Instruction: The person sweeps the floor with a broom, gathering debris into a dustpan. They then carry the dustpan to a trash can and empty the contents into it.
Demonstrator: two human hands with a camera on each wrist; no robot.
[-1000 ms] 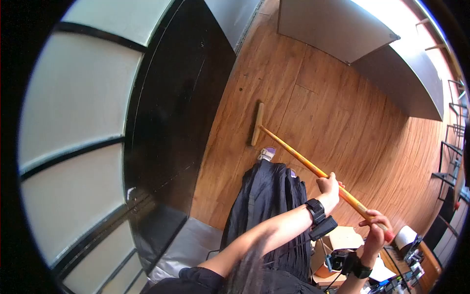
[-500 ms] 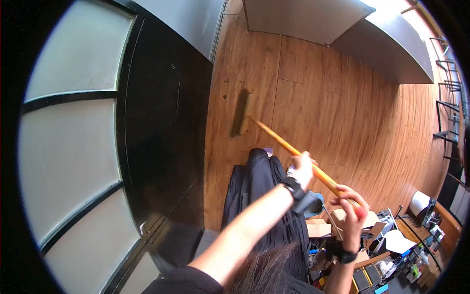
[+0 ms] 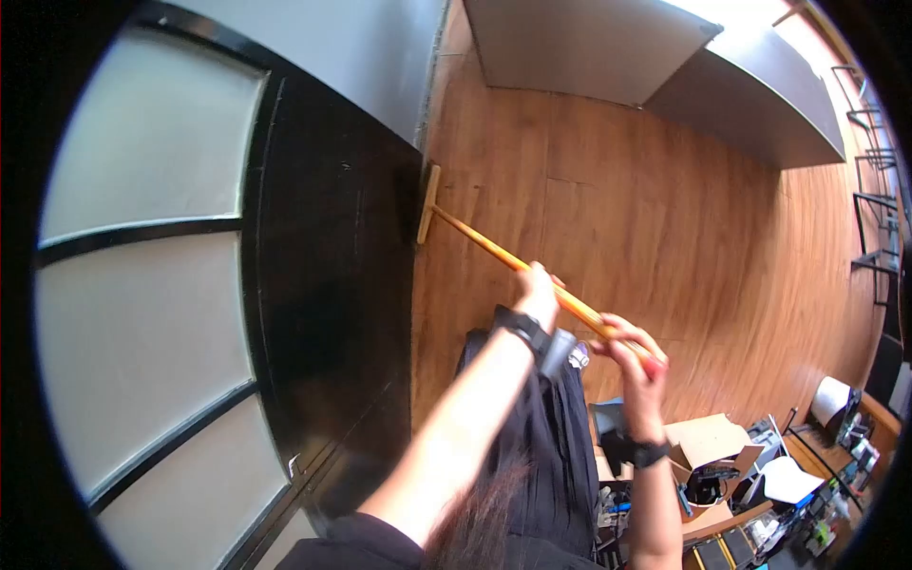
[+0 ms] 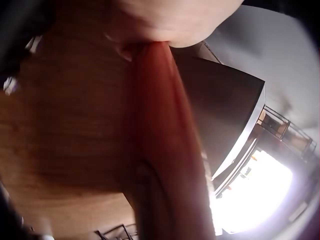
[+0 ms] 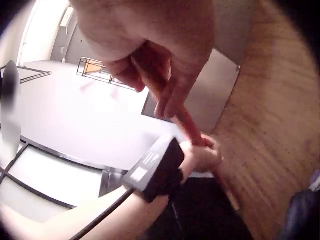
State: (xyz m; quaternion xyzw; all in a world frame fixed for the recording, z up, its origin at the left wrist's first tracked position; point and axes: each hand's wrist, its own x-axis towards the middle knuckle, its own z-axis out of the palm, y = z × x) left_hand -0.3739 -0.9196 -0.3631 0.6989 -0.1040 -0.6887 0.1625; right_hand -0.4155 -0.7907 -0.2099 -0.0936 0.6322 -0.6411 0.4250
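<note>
A push broom (image 3: 484, 239) with a long yellow-orange handle and a red tip slants across the head view. Its wooden head (image 3: 429, 204) lies on the floor right along the base of the black panel. Partway down the handle, my left hand (image 3: 539, 294) grips it; the left wrist view shows the handle (image 4: 167, 125) close up and blurred. My right hand (image 3: 635, 350) holds the upper end near the red tip. In the right wrist view, fingers curl round the handle, and the left hand (image 5: 202, 156) grips it farther down.
The black panel (image 3: 332, 237) with frosted panes borders the wood floor (image 3: 646, 218) on the left. Grey cabinets (image 3: 579, 47) stand at the far side. An open cardboard box (image 3: 708, 442) and clutter sit at the lower right; black metal frames line the right.
Both hands have moved left with the broom. Its head has gone from mid-floor near the shoe to the base of the black panel. Both grips stay on the handle.
</note>
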